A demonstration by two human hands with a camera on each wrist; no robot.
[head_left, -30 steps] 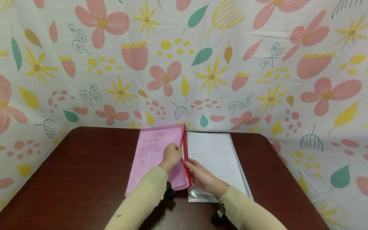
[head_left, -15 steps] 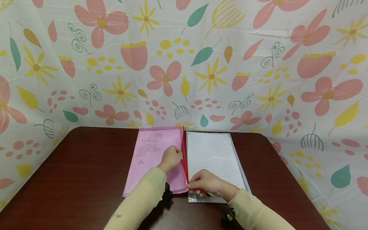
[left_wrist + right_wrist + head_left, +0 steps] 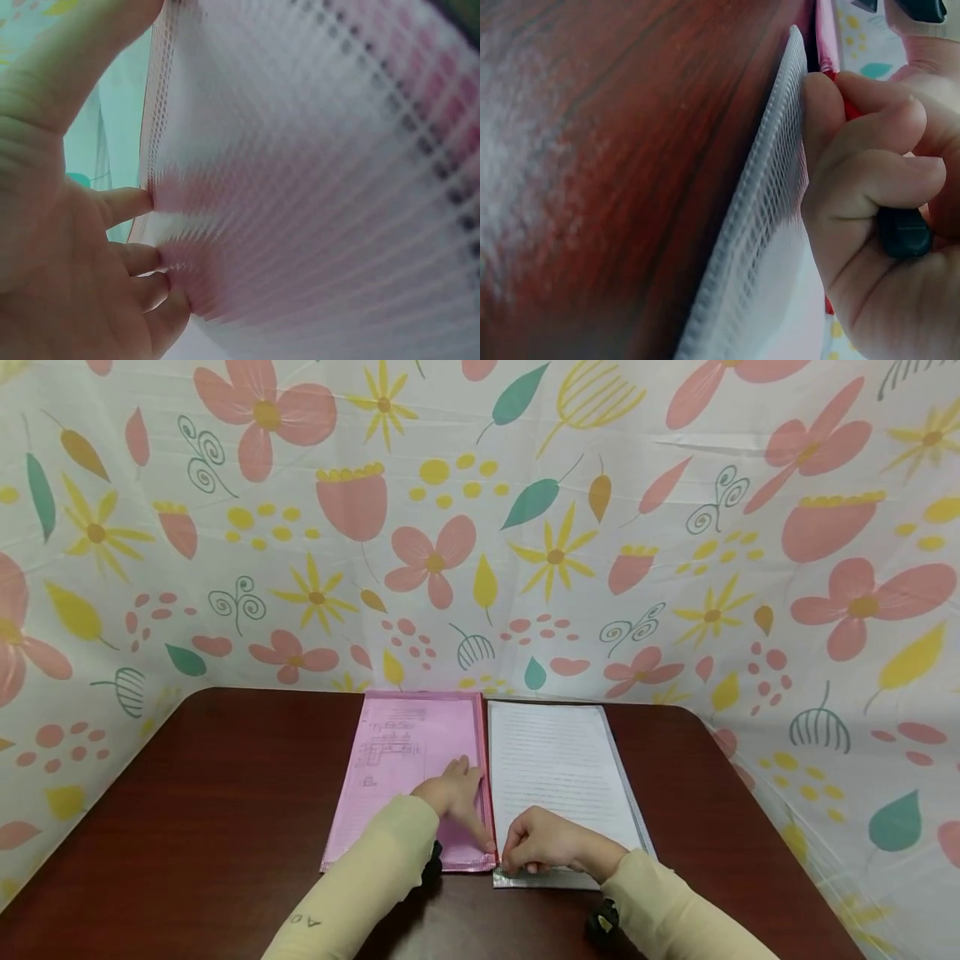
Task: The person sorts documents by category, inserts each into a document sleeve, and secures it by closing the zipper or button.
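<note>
A pink mesh zip pouch [image 3: 408,735] with a red zipper along its right side lies on the table, printed sheets showing through. My left hand [image 3: 453,797] rests on it near that side, thumb and fingers spread; in the left wrist view its fingertips touch the mesh [image 3: 315,180]. At the pouch's near right corner, my right hand [image 3: 551,841] pinches the zipper pull. In the right wrist view the pull shows as a red strip [image 3: 850,109] with a black end [image 3: 904,232] below the curled fingers. The zipper's slider is hidden by the fingers.
A clear mesh pouch [image 3: 555,752] holding a lined white sheet lies right beside the pink one, partly under my right hand. Both are on a dark brown table [image 3: 240,793]. A flower-printed cloth [image 3: 480,527] hangs behind and at the sides.
My right hand has moved down along the red zipper to the near corner. My left hand has let go of the pouch's edge and spread its fingers on it. The zipper side now lies flatter.
</note>
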